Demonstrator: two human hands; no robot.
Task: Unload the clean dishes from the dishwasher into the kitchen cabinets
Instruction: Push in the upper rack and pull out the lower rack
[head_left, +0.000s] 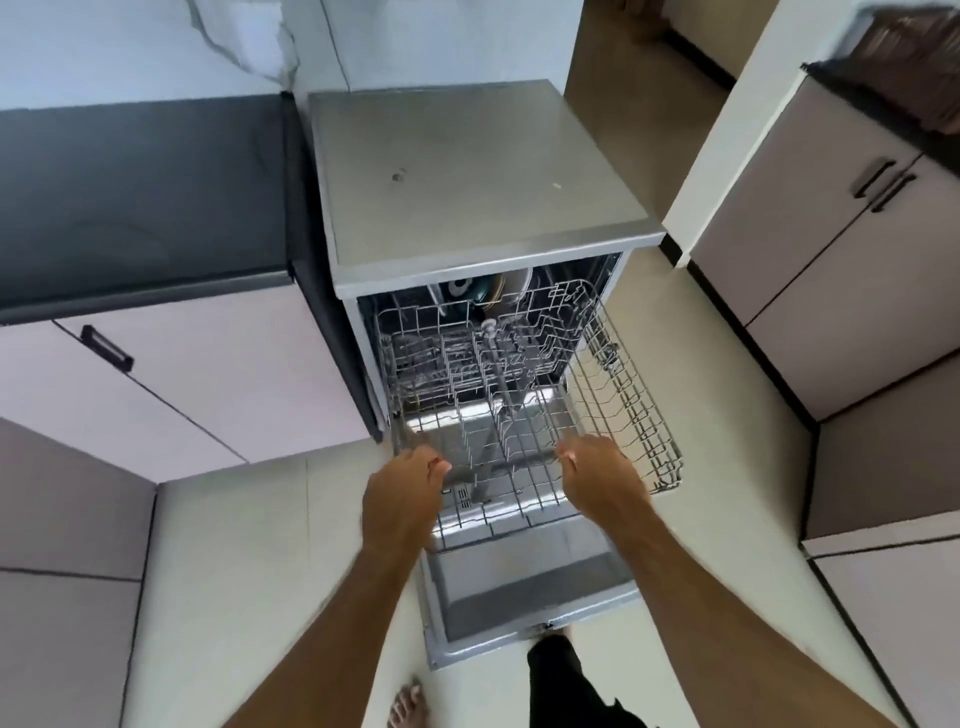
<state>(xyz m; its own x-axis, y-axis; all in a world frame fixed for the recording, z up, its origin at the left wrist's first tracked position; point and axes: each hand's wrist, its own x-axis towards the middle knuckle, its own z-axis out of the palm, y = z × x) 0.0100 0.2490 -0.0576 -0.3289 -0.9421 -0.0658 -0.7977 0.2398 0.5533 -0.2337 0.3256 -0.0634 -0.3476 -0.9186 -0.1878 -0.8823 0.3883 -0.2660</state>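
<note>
Both hands, left hand (408, 486) and right hand (597, 475), curled around front rail of upper rack (498, 415); stiff wire, light, probably rolls easily.

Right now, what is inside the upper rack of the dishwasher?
The pulled-out front of the upper rack is bare wire. At its back, under the dishwasher top, plates stand on edge; anything deeper is hidden.

Upper rack (524, 395): drawn out over the lowered door (524, 597), its upright tines filling the near and middle parts; both hands grip its near rim, left hand (402, 499) and right hand (602, 480). Far end under the dishwasher top (467, 171): dishes (498, 291) crowd the opening. Open floor (737, 415) lies right of the rack; cabinet (171, 384) blocks the left.
</note>
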